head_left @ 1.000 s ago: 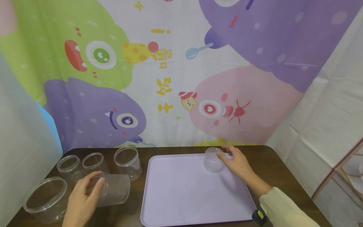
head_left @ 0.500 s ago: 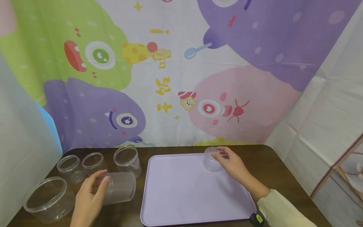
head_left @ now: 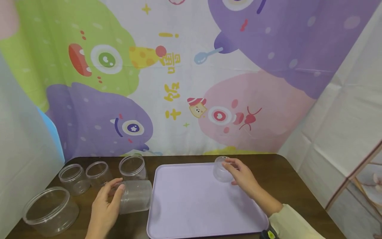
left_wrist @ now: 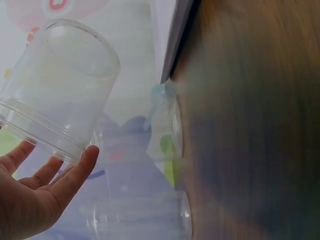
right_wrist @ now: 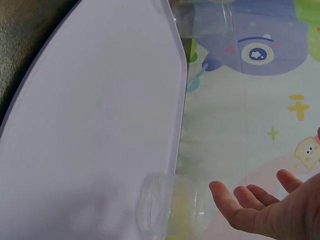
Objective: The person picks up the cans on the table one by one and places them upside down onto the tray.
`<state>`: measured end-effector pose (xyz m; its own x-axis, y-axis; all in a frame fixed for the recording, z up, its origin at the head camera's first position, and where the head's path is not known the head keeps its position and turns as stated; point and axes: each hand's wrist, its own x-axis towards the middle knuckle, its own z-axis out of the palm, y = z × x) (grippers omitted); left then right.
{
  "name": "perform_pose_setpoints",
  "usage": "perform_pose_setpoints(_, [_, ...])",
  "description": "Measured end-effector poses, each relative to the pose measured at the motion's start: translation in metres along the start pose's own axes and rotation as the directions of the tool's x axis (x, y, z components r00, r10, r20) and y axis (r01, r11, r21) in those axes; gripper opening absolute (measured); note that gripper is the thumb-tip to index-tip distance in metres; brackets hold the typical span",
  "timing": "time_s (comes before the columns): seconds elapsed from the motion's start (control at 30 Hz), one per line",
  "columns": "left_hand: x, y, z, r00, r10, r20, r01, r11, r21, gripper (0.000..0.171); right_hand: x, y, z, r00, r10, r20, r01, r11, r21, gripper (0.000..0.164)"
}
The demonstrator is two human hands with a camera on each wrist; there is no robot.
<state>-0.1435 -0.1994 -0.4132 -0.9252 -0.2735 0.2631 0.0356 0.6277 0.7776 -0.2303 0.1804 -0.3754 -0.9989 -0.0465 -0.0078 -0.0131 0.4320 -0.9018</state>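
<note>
My left hand (head_left: 104,207) grips a clear plastic jar (head_left: 138,197) by its ridged rim end. The jar lies sideways in the air, its base pointing right at the left edge of the lilac tray (head_left: 191,205). In the left wrist view the thumb and fingers hold that rim, and the jar (left_wrist: 60,75) hangs clear of the table. My right hand (head_left: 243,177) hovers by a small clear jar (head_left: 221,171) standing at the tray's far edge. From the right wrist, a gap shows between the loosely bent fingers (right_wrist: 225,202) and this small jar (right_wrist: 172,205).
Several clear jars stand on the dark wooden table (head_left: 131,229) at the left: a wide one (head_left: 50,212) in front, two smaller ones behind, and a taller jar (head_left: 133,169) near the tray. A cartoon-printed cloth (head_left: 176,132) hangs behind the table.
My left hand has carried the jar rightward, up to the tray's left edge. The right hand has shifted slightly left, over the small jar, which stays in place.
</note>
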Motion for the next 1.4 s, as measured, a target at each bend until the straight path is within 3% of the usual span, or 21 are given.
perform_pose_setpoints(0.37, [0.006,0.005,0.017,0.990,0.015,-0.143,-0.021,0.999,-0.040,0.030,-0.002,-0.001,0.007,1.000,0.018,-0.008,-0.018,0.998,0.058,0.046])
perform_pose_setpoints(0.8, [0.006,0.011,0.032,0.989,0.005,-0.149,-0.021,0.994,-0.104,0.027,-0.006,0.000,0.012,1.000,0.017,0.001,-0.017,0.993,0.114,0.049])
perform_pose_setpoints(1.07, [0.006,0.015,0.040,0.987,0.034,-0.159,-0.061,0.984,-0.168,0.025,-0.008,0.000,0.014,1.000,0.020,0.000,-0.019,0.993,0.120,0.048])
perform_pose_setpoints(1.4, [0.008,0.020,0.052,0.991,0.005,-0.137,-0.034,0.977,-0.209,0.027,-0.006,-0.003,0.014,1.000,0.022,0.010,-0.023,0.992,0.122,0.050])
